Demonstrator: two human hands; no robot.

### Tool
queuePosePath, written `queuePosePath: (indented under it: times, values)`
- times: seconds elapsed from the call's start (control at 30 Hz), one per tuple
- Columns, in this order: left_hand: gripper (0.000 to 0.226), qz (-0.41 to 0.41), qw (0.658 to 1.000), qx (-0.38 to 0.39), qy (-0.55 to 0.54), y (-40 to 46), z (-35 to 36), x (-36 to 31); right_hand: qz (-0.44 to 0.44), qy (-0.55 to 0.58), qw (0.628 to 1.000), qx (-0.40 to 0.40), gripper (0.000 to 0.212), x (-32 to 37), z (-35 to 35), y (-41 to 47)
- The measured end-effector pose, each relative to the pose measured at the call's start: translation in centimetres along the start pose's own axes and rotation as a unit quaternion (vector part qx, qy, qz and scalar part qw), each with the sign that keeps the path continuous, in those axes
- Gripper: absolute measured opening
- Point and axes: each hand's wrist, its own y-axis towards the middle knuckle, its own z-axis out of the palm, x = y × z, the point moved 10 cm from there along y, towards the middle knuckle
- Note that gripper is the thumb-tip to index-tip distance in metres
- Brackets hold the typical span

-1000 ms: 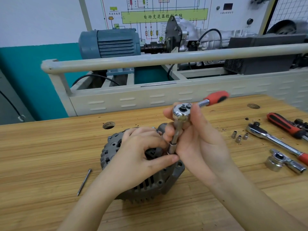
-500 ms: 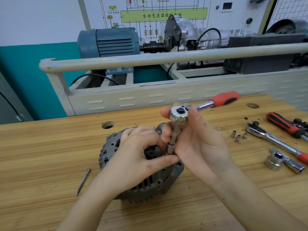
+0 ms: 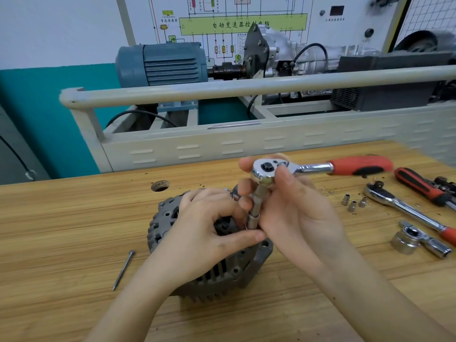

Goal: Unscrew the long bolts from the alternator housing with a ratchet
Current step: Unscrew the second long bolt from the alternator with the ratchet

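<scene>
Alternator sits on the wooden table, near the front middle, grey finned housing facing up. Left hand lies over its top, fingers curled down on the housing, thumb stretched across to the foot of the socket. Ratchet stands above the housing: chrome head up, red handle pointing right and clear of the table. From the head an extension and socket run down to the housing top; the bolt under them is hidden by the hands. Right hand wraps the extension, fingers clamped on it, thumb pressed on the ratchet head. One long bolt lies loose on the table, left of the alternator, apart from it. To the right: three small sockets close together, a second ratchet and a large socket on an adapter. Behind the table, a cream railing and a blue motor.
</scene>
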Motion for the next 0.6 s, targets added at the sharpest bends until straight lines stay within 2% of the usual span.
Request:
queuePosePath:
  times: [0.17,0.33,0.5,0.6]
  values:
    - [0.037,0.014,1.000,0.010,-0.004,-0.07,-0.02,-0.32,0.017,0.019,1.000,-0.005,0.026,-0.40,-0.18,0.30]
    - [0.030,0.004,1.000,-0.012,0.005,0.04,-0.22,-0.15,0.021,0.009,1.000,-0.016,0.040,-0.46,-0.50,0.29]
    - [0.029,0.002,1.000,-0.019,0.013,0.02,-0.18,-0.17,-0.014,-0.009,1.000,-0.013,0.023,0.37,-0.40,-0.06]
    - [0.036,0.011,1.000,0.000,0.012,-0.07,-0.05,-0.27,-0.006,-0.016,1.000,-0.002,0.021,0.16,-0.22,0.06]
